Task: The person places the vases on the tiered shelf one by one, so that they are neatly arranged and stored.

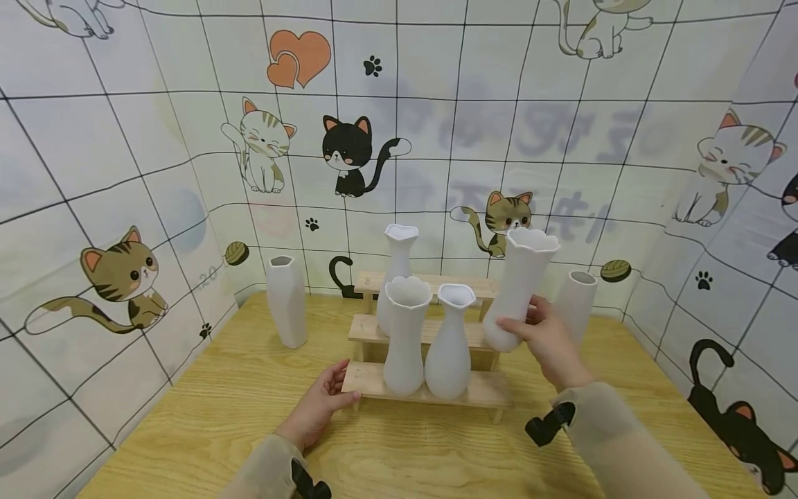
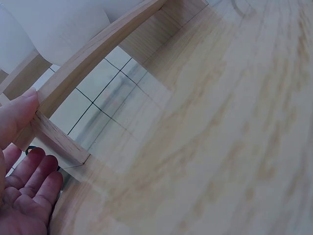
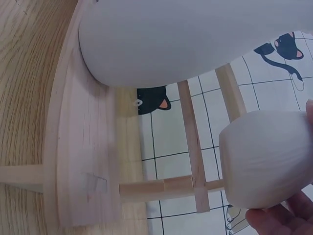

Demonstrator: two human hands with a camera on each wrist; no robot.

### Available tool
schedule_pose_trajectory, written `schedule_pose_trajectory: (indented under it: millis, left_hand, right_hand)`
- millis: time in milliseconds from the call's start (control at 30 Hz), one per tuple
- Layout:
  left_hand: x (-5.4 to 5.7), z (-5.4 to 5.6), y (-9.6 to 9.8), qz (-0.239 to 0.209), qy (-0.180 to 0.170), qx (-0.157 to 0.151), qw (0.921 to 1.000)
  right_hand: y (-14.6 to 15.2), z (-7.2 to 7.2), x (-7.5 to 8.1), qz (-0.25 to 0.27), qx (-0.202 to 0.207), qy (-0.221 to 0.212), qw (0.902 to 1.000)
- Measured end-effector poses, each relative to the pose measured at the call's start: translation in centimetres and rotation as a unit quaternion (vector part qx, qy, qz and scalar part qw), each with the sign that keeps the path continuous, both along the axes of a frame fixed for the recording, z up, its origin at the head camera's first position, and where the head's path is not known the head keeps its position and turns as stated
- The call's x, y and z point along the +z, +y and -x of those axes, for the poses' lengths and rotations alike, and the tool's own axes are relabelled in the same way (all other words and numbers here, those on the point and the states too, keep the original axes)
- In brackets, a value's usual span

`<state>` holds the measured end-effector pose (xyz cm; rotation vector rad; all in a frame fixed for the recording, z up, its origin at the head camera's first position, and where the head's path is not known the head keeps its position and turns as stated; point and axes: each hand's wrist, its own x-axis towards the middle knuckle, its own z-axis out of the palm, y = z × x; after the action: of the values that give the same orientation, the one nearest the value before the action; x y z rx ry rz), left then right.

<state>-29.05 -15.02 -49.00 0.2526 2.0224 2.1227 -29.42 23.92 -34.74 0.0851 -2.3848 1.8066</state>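
My right hand [image 1: 551,339] grips a white vase [image 1: 525,277] with a scalloped rim near its base. That vase leans slightly, over the right end of the middle step of a three-tier wooden stand [image 1: 489,389]; whether its base touches the step I cannot tell. My left hand [image 1: 319,402] holds the left end of the bottom step, thumb [image 2: 18,115] against the board, fingers beside the leg. On the bottom step stand a scalloped white vase [image 1: 405,346] and a rounder narrow-necked vase [image 1: 449,353]. Another white vase [image 1: 401,251] rises behind them, its lower part partly hidden.
A faceted white vase [image 1: 287,305] stands on the wooden table [image 1: 218,416] left of the stand. Another white vase [image 1: 576,301] is at the right, partly behind my right hand. A cat-patterned cloth [image 1: 424,138] with grid lines hangs around the table's back and sides.
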Motion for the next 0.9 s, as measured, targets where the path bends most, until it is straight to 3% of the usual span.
schedule_pose_trajectory:
  millis: [467,900]
  left_hand:
    - [-0.3,0.1,0.0,0.001,0.004,0.004,1.0000]
    - [-0.2,0.1,0.1,0.002,0.008,0.002,1.0000]
  right_hand:
    - [-2.2,1.2,0.2,0.023,0.031,-0.027,0.9989]
    - [-4.1,2.7,-0.2,0.021,0.051,-0.025,0.9982]
